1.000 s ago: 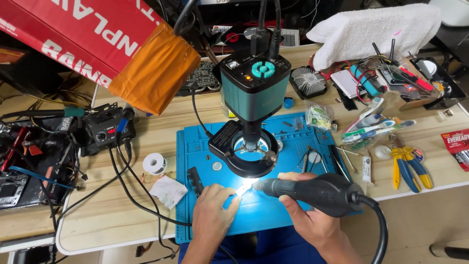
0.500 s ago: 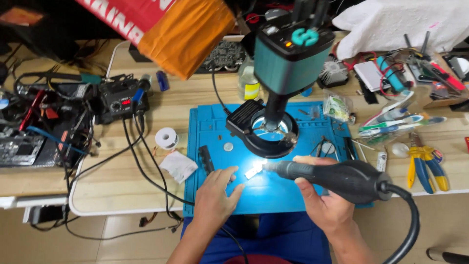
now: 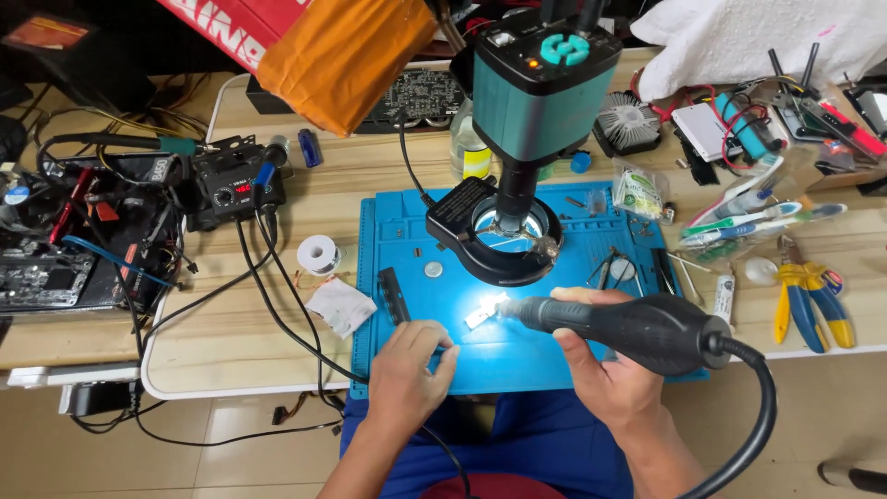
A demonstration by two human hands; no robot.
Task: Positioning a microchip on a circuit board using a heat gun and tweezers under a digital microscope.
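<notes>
The right hand (image 3: 605,370) is gripping the black hot-air handpiece (image 3: 628,325), fingers wrapped round its body, nozzle pointing to nine o'clock at the small lit part (image 3: 482,314) on the blue mat (image 3: 517,356). Compared with a second ago, the left hand (image 3: 407,374) is sitting lower and further from that part, fingers curled loosely, pinching something thin and dark at the tips; what, one cannot tell. The microscope (image 3: 536,102) is standing at twelve o'clock on the worktop (image 3: 231,342), the solder reel (image 3: 319,254) at ten.
</notes>
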